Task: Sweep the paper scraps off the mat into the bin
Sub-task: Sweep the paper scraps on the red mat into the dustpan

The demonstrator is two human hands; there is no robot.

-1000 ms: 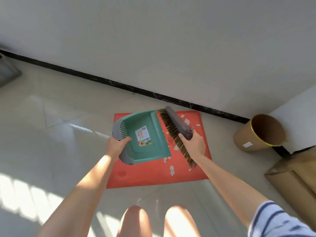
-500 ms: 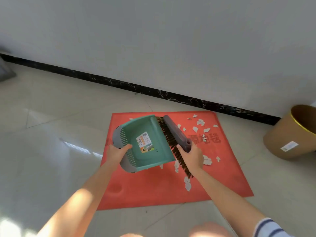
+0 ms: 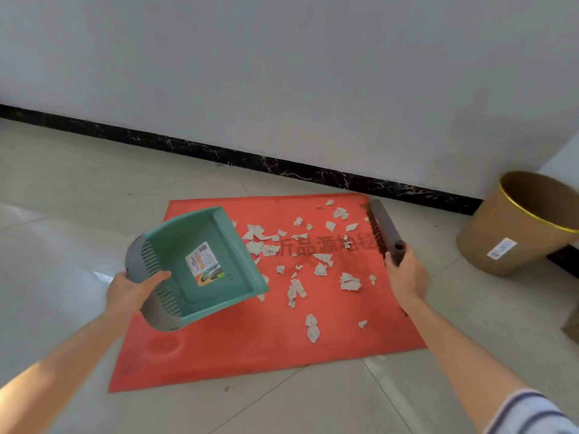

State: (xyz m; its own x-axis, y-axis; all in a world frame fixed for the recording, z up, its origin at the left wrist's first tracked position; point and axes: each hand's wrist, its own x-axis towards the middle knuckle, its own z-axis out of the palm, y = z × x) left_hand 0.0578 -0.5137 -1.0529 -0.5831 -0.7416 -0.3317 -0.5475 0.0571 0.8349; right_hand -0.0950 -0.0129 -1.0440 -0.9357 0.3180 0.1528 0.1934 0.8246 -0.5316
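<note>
A red mat [image 3: 238, 346] lies on the tiled floor with several white paper scraps [image 3: 349, 281] scattered over its middle and right half. My left hand [image 3: 133, 292] grips the grey back edge of a green dustpan [image 3: 203, 264], held tilted over the mat's left part. My right hand [image 3: 407, 274] holds the handle of a dark brush [image 3: 383, 228] at the mat's right edge, bristles facing the scraps. A brown paper bin [image 3: 517, 227] with a yellow rim stands to the right, off the mat, open at the top.
A white wall with a black marble skirting [image 3: 282, 167] runs behind the mat. A cardboard piece [image 3: 573, 327] shows at the right edge. Pale floor tiles [image 3: 78, 195] surround the mat.
The brush has moved apart from the dustpan to the mat's right edge, uncovering the scraps between them. The view has shifted, and the mat and bin sit differently in it.
</note>
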